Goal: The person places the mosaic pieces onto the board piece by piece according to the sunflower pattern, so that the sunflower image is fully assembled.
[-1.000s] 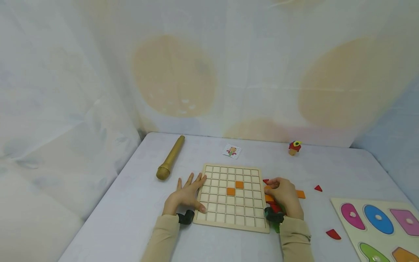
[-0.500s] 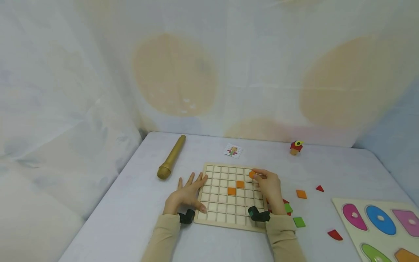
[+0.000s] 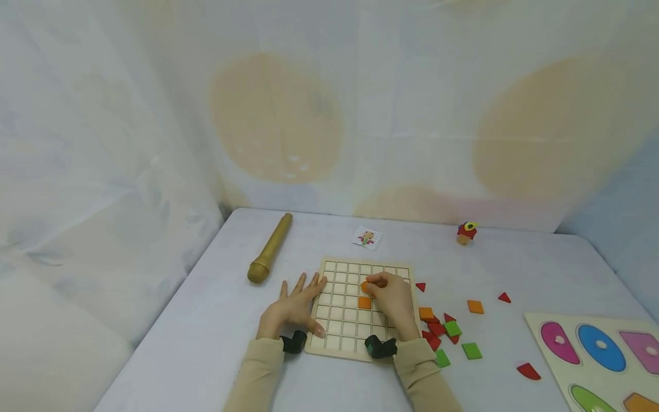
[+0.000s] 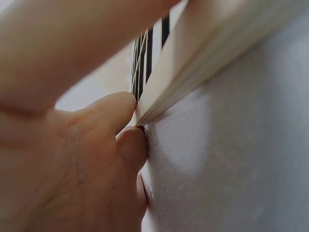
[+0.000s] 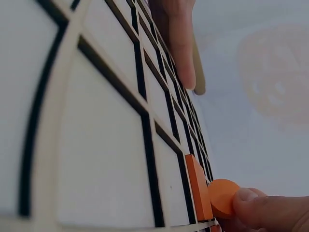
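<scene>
A wooden grid board (image 3: 334, 343) lies on the table. My left hand (image 3: 290, 309) rests along its left edge, fingers spread and thumb on the frame; in the left wrist view fingers touch the board's side. My right hand (image 3: 392, 298) is over the board and pinches an orange round piece (image 5: 223, 195) between thumb and finger. In the right wrist view this disc stands tilted just beyond an orange square tile (image 5: 199, 188) set in the grid. The second orange tile is hidden behind my right hand in the head view.
Loose red, green and orange pieces (image 3: 436, 328) lie right of the board. Farther right is a shape puzzle board (image 3: 535, 329). A gold microphone (image 3: 269, 249) lies at left; a small picture card (image 3: 367, 237) and a red toy figure (image 3: 465, 233) are at the back.
My right hand has picked up the orange round piece from the loose pieces and carried it left over the board's middle. My left hand has stayed at the board's edge.
</scene>
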`<action>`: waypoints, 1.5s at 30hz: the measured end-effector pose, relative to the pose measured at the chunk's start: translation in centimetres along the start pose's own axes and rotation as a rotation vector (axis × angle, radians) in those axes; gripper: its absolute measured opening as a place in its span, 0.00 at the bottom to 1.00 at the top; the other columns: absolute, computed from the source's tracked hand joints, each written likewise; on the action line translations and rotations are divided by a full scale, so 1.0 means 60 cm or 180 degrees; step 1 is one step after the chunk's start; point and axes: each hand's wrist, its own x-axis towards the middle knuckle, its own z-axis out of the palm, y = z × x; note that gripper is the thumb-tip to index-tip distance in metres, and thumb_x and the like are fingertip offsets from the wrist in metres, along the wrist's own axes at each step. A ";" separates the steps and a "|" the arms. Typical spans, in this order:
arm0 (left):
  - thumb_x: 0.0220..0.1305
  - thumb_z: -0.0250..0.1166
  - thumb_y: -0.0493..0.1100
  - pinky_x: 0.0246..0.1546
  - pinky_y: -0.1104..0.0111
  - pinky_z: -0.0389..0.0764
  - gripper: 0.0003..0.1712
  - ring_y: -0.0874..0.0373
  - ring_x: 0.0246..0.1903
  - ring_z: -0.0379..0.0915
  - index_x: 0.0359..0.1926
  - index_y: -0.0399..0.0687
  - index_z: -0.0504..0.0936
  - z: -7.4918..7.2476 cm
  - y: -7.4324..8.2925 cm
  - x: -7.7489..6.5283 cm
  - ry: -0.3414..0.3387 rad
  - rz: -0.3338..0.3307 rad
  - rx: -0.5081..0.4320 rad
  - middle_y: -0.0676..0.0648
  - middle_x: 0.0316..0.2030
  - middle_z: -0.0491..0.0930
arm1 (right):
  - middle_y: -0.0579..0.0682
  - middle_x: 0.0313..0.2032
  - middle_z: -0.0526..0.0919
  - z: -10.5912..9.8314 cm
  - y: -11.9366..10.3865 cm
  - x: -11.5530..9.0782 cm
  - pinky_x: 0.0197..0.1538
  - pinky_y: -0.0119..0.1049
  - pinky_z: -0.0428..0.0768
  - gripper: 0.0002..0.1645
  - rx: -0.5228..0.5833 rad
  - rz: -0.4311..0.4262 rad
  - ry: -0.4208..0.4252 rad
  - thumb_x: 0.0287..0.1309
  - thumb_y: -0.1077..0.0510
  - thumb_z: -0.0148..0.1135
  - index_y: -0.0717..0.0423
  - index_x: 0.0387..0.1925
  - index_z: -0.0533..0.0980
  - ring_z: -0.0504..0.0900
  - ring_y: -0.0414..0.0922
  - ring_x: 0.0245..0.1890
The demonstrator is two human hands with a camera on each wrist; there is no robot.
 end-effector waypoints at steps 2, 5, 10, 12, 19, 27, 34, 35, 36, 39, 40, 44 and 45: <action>0.34 0.81 0.54 0.68 0.37 0.18 0.73 0.43 0.76 0.21 0.77 0.53 0.45 0.000 0.000 -0.001 -0.0003 0.0003 0.0014 0.45 0.78 0.35 | 0.49 0.35 0.88 0.002 -0.001 -0.001 0.37 0.35 0.75 0.07 -0.0101 -0.0016 -0.0004 0.57 0.57 0.67 0.51 0.38 0.85 0.82 0.45 0.36; 0.34 0.81 0.55 0.68 0.37 0.18 0.73 0.43 0.76 0.21 0.77 0.53 0.45 0.000 -0.001 0.000 0.0007 0.0013 0.0035 0.45 0.78 0.35 | 0.50 0.37 0.88 0.002 -0.004 -0.003 0.38 0.36 0.75 0.07 -0.0195 -0.0035 -0.0005 0.56 0.57 0.67 0.50 0.37 0.86 0.82 0.47 0.39; 0.34 0.81 0.55 0.68 0.36 0.19 0.74 0.42 0.76 0.22 0.77 0.53 0.45 0.000 -0.003 0.003 0.0022 0.0026 0.0046 0.45 0.78 0.36 | 0.52 0.40 0.88 0.005 -0.007 -0.006 0.34 0.34 0.75 0.09 -0.0301 -0.0121 0.0001 0.56 0.59 0.67 0.51 0.39 0.86 0.83 0.49 0.39; 0.34 0.81 0.55 0.68 0.36 0.19 0.74 0.42 0.76 0.22 0.77 0.53 0.45 0.001 -0.003 0.003 0.0027 0.0019 0.0053 0.45 0.78 0.36 | 0.52 0.40 0.88 0.008 -0.007 -0.008 0.34 0.35 0.76 0.09 -0.0349 -0.0148 0.0017 0.55 0.59 0.67 0.52 0.39 0.86 0.84 0.49 0.40; 0.35 0.81 0.55 0.68 0.38 0.18 0.73 0.42 0.77 0.22 0.77 0.52 0.45 0.003 -0.004 0.002 0.0011 0.0009 0.0048 0.45 0.78 0.36 | 0.54 0.40 0.87 0.000 -0.002 -0.010 0.36 0.36 0.77 0.10 -0.0280 -0.0166 0.0041 0.57 0.59 0.65 0.54 0.42 0.85 0.82 0.48 0.38; 0.36 0.80 0.56 0.68 0.37 0.17 0.73 0.42 0.76 0.21 0.77 0.52 0.44 0.001 -0.003 0.000 -0.0046 0.0004 0.0041 0.44 0.78 0.35 | 0.60 0.49 0.83 -0.093 0.037 0.003 0.44 0.42 0.77 0.17 0.0006 0.0204 0.0263 0.63 0.55 0.60 0.57 0.50 0.81 0.80 0.55 0.48; 0.35 0.81 0.55 0.67 0.36 0.18 0.72 0.42 0.77 0.22 0.77 0.51 0.46 0.002 -0.005 0.000 0.0004 0.0042 0.0023 0.44 0.78 0.36 | 0.67 0.53 0.79 -0.183 0.104 -0.004 0.53 0.51 0.73 0.22 0.0032 0.0842 0.0791 0.64 0.54 0.57 0.63 0.54 0.77 0.75 0.60 0.53; 0.35 0.81 0.55 0.67 0.36 0.17 0.72 0.42 0.76 0.22 0.77 0.50 0.46 0.001 -0.005 0.000 0.0003 0.0053 0.0005 0.44 0.78 0.36 | 0.67 0.53 0.79 -0.193 0.113 -0.006 0.54 0.52 0.72 0.22 -0.0003 0.0896 0.0856 0.64 0.54 0.57 0.63 0.54 0.77 0.74 0.60 0.53; 0.36 0.80 0.55 0.67 0.37 0.16 0.72 0.42 0.76 0.21 0.77 0.51 0.45 0.000 -0.005 -0.001 -0.0017 0.0057 0.0005 0.44 0.78 0.36 | 0.67 0.53 0.79 -0.202 0.121 -0.009 0.54 0.52 0.71 0.22 -0.0035 0.0943 0.0914 0.64 0.54 0.57 0.63 0.54 0.77 0.74 0.61 0.54; 0.37 0.80 0.57 0.67 0.37 0.15 0.72 0.42 0.76 0.20 0.77 0.51 0.44 -0.001 -0.005 -0.003 -0.0053 0.0081 0.0002 0.44 0.77 0.35 | 0.67 0.54 0.78 -0.223 0.139 -0.015 0.55 0.55 0.68 0.24 -0.0131 0.1133 0.0982 0.63 0.53 0.57 0.64 0.55 0.76 0.72 0.62 0.55; 0.37 0.80 0.56 0.67 0.37 0.15 0.72 0.42 0.76 0.20 0.77 0.51 0.44 -0.001 -0.004 -0.003 -0.0054 0.0087 -0.0006 0.43 0.77 0.35 | 0.67 0.55 0.77 -0.228 0.144 -0.017 0.55 0.56 0.69 0.25 -0.0177 0.1216 0.0959 0.63 0.52 0.56 0.63 0.57 0.75 0.72 0.63 0.56; 0.36 0.80 0.56 0.67 0.37 0.16 0.72 0.41 0.76 0.21 0.77 0.50 0.45 0.000 -0.004 -0.003 -0.0033 0.0089 -0.0036 0.43 0.77 0.36 | 0.70 0.57 0.73 -0.241 0.152 -0.024 0.55 0.58 0.69 0.32 -0.0384 0.1442 0.0753 0.60 0.50 0.60 0.66 0.60 0.69 0.69 0.66 0.56; 0.36 0.80 0.55 0.67 0.37 0.17 0.72 0.41 0.76 0.22 0.77 0.50 0.46 0.001 -0.003 -0.002 -0.0016 0.0089 -0.0045 0.43 0.77 0.36 | 0.71 0.57 0.71 -0.243 0.152 -0.025 0.55 0.58 0.70 0.34 -0.0472 0.1464 0.0665 0.59 0.49 0.61 0.67 0.60 0.68 0.68 0.67 0.56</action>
